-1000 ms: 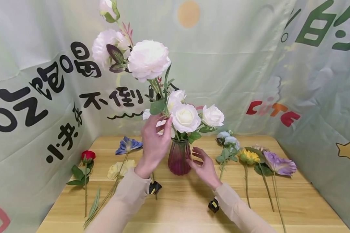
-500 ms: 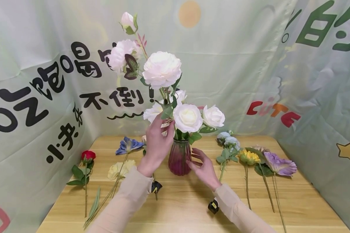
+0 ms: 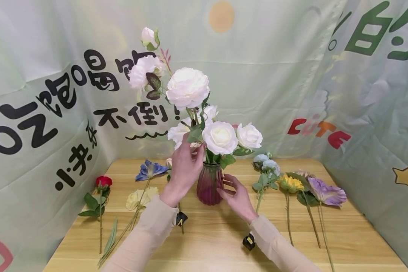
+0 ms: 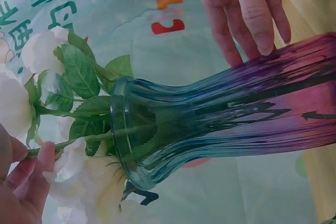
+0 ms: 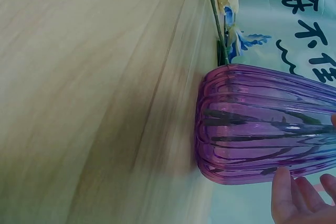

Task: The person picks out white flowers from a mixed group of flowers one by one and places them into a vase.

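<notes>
My left hand (image 3: 184, 166) pinches the stem of a pale pink peony spray (image 3: 187, 87) just above the vase mouth. The spray has two full blooms and a bud, and leans left. In the left wrist view, the pinched stem (image 4: 63, 144) runs into the mouth of the ribbed glass vase (image 4: 210, 108). White roses (image 3: 220, 137) stand in the vase, with green leaves at its rim. Low on the vase's right side, my right hand (image 3: 238, 197) rests its fairly straight fingertips against the glass. Dark stems show through the purple vase (image 5: 252, 124) in the right wrist view.
On the wooden table (image 3: 217, 241), a red rose (image 3: 103, 181), a blue flower (image 3: 150, 170) and a cream flower (image 3: 141, 197) lie left. Light blue flowers (image 3: 270, 167), a yellow flower (image 3: 290, 183) and a purple flower (image 3: 326, 190) lie right. A printed curtain (image 3: 268, 83) stands behind.
My left hand has shifted slightly right with the peony spray. The blooms have come down and right, nearer the vase. My right hand has stayed against the vase.
</notes>
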### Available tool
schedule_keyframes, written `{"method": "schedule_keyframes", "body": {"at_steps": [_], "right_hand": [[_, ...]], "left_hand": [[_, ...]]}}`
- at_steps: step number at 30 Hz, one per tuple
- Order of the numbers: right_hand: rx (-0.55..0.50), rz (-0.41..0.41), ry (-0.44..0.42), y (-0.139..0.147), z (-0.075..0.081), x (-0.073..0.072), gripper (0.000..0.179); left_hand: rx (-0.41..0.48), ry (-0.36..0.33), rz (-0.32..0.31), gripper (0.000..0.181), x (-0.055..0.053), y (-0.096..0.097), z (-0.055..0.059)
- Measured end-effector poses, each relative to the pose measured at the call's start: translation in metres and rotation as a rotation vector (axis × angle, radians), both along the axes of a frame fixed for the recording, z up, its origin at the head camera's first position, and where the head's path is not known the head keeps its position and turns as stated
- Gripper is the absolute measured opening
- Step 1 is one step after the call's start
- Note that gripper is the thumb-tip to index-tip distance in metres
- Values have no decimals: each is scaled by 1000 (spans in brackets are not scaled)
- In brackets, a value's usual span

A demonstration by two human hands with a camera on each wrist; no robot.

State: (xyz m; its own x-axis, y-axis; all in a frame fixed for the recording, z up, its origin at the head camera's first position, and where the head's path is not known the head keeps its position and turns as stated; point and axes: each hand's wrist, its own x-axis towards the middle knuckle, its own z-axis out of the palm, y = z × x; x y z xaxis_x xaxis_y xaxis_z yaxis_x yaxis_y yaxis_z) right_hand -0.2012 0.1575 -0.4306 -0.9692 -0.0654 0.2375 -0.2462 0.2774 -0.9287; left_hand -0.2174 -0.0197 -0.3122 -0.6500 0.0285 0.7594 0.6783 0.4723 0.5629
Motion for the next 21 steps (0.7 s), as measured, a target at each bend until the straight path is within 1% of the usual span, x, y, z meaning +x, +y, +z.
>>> {"method": "schedule_keyframes", "body": {"at_steps": [2, 9, 12, 16, 19, 21], "right_hand": [[1, -5, -4, 0, -2, -1, 55], [-11, 1, 10, 8, -35, -22, 57], [-3, -3, 13, 8, -35, -22, 57], [-5, -1, 18, 8, -36, -22, 58], [-11, 4, 11, 8, -36, -22, 59], [-12, 5, 0, 9, -36, -22, 59]], "left_hand": [[14, -19, -21, 35, 1, 1, 1], [73, -76, -76, 33, 2, 3, -1], [95, -102, -108, 33, 2, 4, 0], [60, -90, -115, 29, 1, 5, 0], [-5, -81, -88, 28, 0, 5, -1], [-56, -94, -68, 28, -1, 6, -2]]}}
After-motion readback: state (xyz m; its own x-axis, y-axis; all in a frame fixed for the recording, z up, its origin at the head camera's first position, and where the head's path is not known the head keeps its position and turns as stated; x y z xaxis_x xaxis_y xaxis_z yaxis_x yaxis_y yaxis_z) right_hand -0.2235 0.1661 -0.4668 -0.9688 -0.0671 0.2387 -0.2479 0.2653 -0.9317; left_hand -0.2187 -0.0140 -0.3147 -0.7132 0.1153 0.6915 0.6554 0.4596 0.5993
